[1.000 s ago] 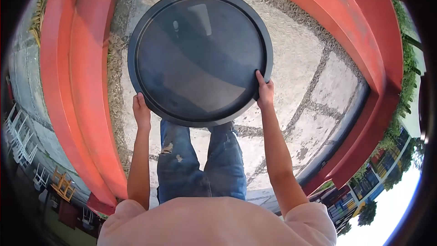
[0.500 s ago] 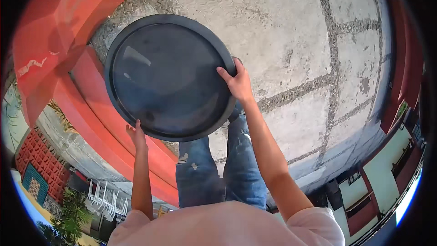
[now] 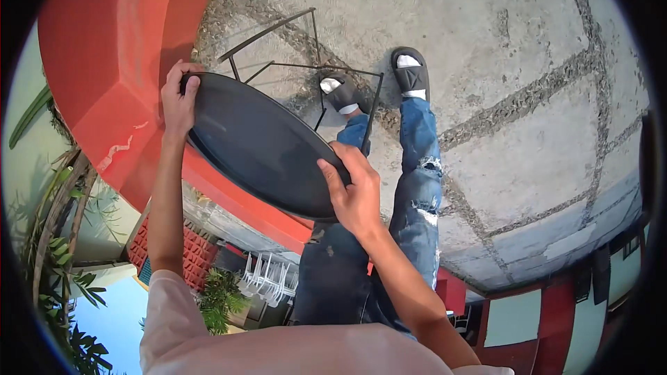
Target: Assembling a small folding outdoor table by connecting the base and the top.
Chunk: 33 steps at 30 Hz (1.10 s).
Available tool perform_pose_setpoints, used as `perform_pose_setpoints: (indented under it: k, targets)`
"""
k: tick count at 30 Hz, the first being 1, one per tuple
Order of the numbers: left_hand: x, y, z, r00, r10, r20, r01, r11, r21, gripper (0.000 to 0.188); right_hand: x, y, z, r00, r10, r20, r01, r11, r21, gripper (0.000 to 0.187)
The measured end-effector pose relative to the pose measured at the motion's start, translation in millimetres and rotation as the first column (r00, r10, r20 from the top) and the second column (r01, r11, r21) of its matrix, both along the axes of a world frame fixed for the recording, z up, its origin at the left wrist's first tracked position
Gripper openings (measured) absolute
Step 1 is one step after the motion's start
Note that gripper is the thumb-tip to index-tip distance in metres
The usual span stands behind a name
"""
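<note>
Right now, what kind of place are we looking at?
It looks like an outdoor yard or patio, though I can't be sure which. You can tell by the rough grey concrete paving, the bushy green leafy plant and the pale blue sky.

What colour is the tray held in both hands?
The tray is dark grey, nearly black; it shows best in the head view.
</note>
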State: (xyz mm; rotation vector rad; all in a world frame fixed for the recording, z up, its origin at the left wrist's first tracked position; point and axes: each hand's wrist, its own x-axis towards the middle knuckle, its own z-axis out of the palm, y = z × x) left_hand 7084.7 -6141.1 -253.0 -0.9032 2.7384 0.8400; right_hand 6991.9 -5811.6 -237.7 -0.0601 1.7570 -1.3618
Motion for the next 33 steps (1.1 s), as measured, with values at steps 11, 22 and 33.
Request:
perform_pose_setpoints:
  k: [11, 22, 33]
  targets:
    - [-93, -5, 39, 0.783, -0.294, 0.548, -0.084, 0.823, 0.562, 0.049, 28, 32, -12, 0.996, -0.081, 0.037, 0.083, 0.994, -0.07, 0.02]
    - [-39, -29, 43, 0.808, -0.191, 0.557, -0.046, 0.922, 0.384, 0.026, 50, 38, 17, 0.991, -0.04, 0.131, 0.059, 0.988, -0.145, 0.017]
    - [-59, -11, 26, 0.769, -0.43, 0.474, 0.271, 0.89, 0.366, 0.031, 80, 57, 43, 0.929, -0.208, 0.305, 0.139, 0.963, 0.232, 0.018]
